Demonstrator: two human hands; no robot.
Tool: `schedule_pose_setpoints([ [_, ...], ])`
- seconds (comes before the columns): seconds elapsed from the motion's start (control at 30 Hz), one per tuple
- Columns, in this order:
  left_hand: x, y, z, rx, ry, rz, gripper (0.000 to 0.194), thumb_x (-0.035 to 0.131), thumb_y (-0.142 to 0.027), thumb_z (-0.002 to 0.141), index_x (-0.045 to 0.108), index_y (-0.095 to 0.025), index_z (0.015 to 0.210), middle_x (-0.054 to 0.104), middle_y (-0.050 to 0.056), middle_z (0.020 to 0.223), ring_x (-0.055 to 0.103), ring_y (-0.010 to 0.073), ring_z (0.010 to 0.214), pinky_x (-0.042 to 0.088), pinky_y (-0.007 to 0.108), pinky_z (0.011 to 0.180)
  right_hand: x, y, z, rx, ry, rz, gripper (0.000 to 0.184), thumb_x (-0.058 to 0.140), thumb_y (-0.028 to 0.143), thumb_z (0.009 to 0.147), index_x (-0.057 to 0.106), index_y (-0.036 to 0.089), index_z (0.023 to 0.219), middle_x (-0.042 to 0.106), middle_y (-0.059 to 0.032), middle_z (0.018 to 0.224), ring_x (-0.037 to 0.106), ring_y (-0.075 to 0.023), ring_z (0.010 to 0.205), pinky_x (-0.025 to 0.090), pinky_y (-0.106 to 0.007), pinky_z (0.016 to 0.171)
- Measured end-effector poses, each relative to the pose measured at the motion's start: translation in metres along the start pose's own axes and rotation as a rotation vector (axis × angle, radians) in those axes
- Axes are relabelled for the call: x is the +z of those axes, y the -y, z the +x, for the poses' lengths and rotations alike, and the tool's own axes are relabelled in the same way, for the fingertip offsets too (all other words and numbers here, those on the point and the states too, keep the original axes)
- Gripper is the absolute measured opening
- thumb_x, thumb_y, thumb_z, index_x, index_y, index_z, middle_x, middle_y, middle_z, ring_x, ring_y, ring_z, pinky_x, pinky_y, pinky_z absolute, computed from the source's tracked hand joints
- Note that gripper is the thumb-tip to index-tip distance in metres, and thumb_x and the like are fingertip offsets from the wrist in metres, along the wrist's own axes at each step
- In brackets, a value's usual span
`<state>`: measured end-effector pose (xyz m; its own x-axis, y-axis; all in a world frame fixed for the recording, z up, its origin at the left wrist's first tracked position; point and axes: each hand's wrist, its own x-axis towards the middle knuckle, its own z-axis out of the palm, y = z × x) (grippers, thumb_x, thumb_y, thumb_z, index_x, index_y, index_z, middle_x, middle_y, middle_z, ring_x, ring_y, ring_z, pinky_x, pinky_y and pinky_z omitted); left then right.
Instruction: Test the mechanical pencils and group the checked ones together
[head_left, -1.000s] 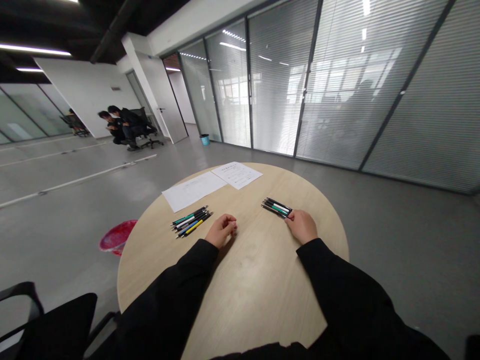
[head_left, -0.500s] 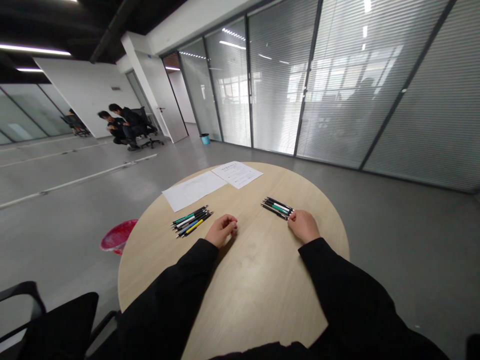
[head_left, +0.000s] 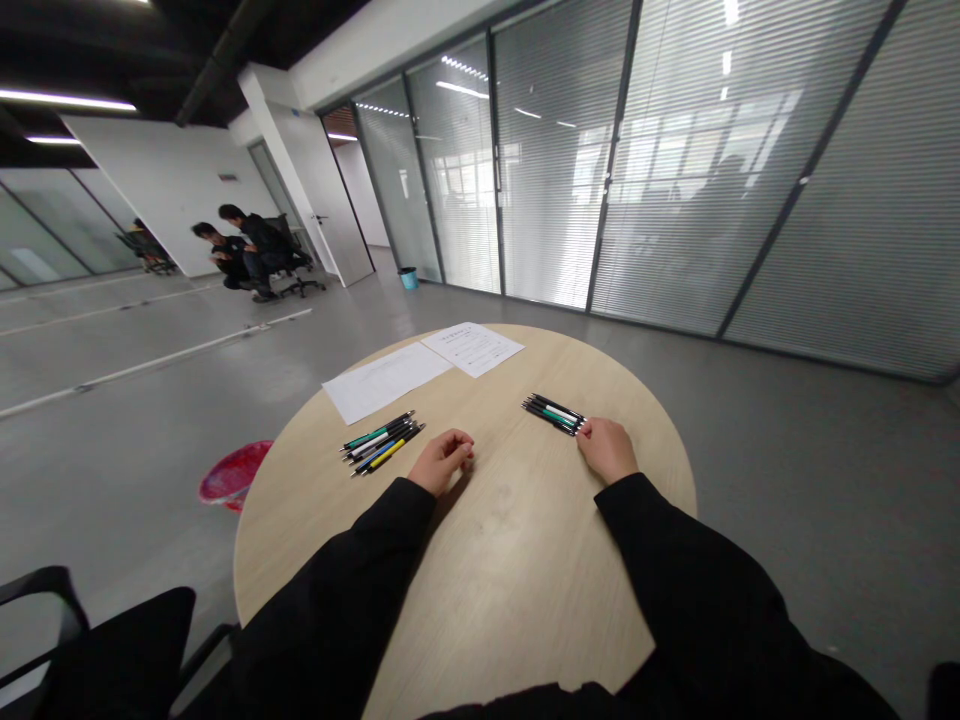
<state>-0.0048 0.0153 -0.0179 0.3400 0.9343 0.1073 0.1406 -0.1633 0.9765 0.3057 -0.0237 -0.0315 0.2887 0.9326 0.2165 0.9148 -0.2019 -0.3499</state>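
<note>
While right hand (head_left: 609, 450), narrowed, touches one pen row (head_left: 553, 412) right of table (head_left: 517, 540) centre, hold unclear, left hand (head_left: 441, 463) curls loosely, opening unclear; one pen cluster (head_left: 384, 443), table's left; two paper sheets (head_left: 390, 380), table's far edge.

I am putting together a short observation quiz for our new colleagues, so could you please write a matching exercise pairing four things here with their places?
Things:
1. Left hand
2. Right hand
3. Red basin
4. Yellow pen

Places:
A. On the floor, past the left edge of the round table
B. In the left-hand group of pens
C. At the near ends of the right-hand group of pens
D. Between the two pen groups

Pairs: 1-D, 2-C, 3-A, 4-B
</note>
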Motion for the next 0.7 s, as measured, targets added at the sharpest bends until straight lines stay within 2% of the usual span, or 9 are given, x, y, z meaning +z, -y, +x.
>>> schedule_pose_setpoints([
  [0.33, 0.000, -0.003, -0.001, -0.008, 0.015, 0.020, 0.033, 0.072, -0.045, 0.073, 0.062, -0.015, 0.082, 0.062, 0.001, 0.067, 0.053, 0.0112, 0.055, 0.041, 0.026, 0.057, -0.001, 0.001, 0.000, 0.004, -0.003, 0.028, 0.017, 0.054, 0.019, 0.084, 0.069, 0.016, 0.077, 0.070, -0.0103, 0.081, 0.061, -0.0202, 0.075, 0.034, -0.028, 0.063],
  [0.5, -0.001, -0.001, 0.000, -0.005, 0.024, 0.021, 0.034, 0.071, -0.046, 0.074, 0.061, -0.015, 0.083, 0.062, 0.001, 0.067, 0.054, 0.0112, 0.056, 0.042, 0.025, 0.057, 0.003, -0.001, 0.001, 0.027, -0.026, 0.065, 0.010, 0.057, 0.020, 0.082, 0.065, 0.015, 0.084, 0.067, -0.0099, 0.083, 0.059, -0.0197, 0.076, 0.033, -0.028, 0.063],
  [0.7, -0.001, 0.002, 0.001, 0.005, 0.048, 0.020, 0.037, 0.070, -0.048, 0.076, 0.059, -0.014, 0.084, 0.060, 0.000, 0.066, 0.053, 0.0105, 0.056, 0.042, 0.025, 0.056, 0.012, -0.004, 0.008, -0.059, -0.156, 0.084, 0.020, 0.060, 0.023, 0.081, 0.065, 0.014, 0.098, 0.061, -0.0105, 0.093, 0.054, -0.0227, 0.091, 0.036, -0.029, 0.079],
])
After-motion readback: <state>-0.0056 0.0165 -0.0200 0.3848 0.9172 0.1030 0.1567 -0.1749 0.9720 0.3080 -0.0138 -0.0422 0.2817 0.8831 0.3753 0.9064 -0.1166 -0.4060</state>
